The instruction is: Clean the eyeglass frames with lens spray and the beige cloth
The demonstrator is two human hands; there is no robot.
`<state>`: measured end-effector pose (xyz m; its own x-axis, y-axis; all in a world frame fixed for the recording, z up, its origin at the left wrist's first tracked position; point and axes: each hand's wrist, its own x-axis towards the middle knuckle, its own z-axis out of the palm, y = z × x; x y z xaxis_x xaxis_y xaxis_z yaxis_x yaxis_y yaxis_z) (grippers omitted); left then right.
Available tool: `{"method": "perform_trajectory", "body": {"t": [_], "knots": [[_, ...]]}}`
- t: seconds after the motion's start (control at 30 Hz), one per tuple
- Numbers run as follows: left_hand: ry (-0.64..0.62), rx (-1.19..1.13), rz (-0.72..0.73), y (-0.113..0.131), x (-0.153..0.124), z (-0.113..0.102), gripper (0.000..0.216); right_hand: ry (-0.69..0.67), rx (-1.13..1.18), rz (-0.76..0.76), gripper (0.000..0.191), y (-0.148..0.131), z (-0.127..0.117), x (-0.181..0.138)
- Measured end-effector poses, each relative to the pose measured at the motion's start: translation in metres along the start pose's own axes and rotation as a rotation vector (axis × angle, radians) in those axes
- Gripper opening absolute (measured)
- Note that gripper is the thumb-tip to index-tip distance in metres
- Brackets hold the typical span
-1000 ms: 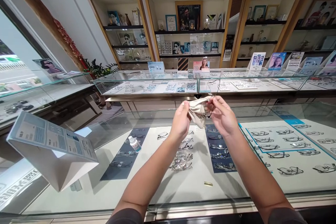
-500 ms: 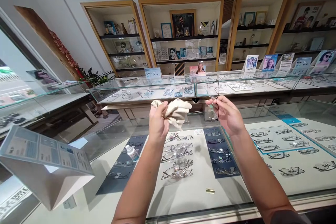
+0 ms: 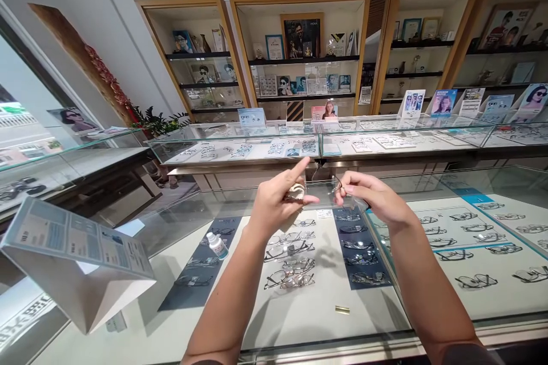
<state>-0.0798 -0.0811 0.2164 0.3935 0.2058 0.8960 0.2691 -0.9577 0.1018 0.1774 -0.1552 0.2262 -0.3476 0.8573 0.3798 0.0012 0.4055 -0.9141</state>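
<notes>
My left hand keeps a bunched cream cleaning cloth in its curled fingers, while its index finger and thumb stretch out apart. Opposite it, my right hand pinches a thin pair of glasses by the frame. Much of the glasses is hidden behind my right fingers, and their thin outline is hard to make out. A small gap separates the two hands, both raised over the glass display counter.
A small white spray bottle stands on the counter at left. Nearer the left edge is a folded cardboard sign. Rows of spectacles lie under the glass, with a small gold piece near the front. Another showcase runs behind.
My left hand has turned, gathering the cloth into its palm and stretching out the index finger. My right hand has tipped and lowered the glasses, which stood upright before.
</notes>
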Motion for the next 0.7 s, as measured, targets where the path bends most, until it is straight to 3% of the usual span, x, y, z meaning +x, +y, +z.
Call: {"method": "perform_trajectory", "body": {"t": [0.1, 0.27, 0.43, 0.7], "knots": [[0.022, 0.105, 0.092, 0.003, 0.000, 0.001, 0.076, -0.079, -0.034, 0.029, 0.022, -0.002, 0.002, -0.002], [0.136, 0.106, 0.101, 0.011, 0.000, 0.006, 0.064, -0.057, -0.033, 0.045, 0.022, -0.005, 0.004, -0.006], [0.179, 0.079, 0.124, 0.017, 0.002, 0.007, 0.063, 0.020, -0.073, -0.009, 0.024, -0.011, 0.007, -0.010], [0.223, 0.092, 0.111, 0.023, 0.004, 0.005, 0.060, 0.196, -0.325, -0.106, 0.030, -0.020, 0.017, -0.018]]}}
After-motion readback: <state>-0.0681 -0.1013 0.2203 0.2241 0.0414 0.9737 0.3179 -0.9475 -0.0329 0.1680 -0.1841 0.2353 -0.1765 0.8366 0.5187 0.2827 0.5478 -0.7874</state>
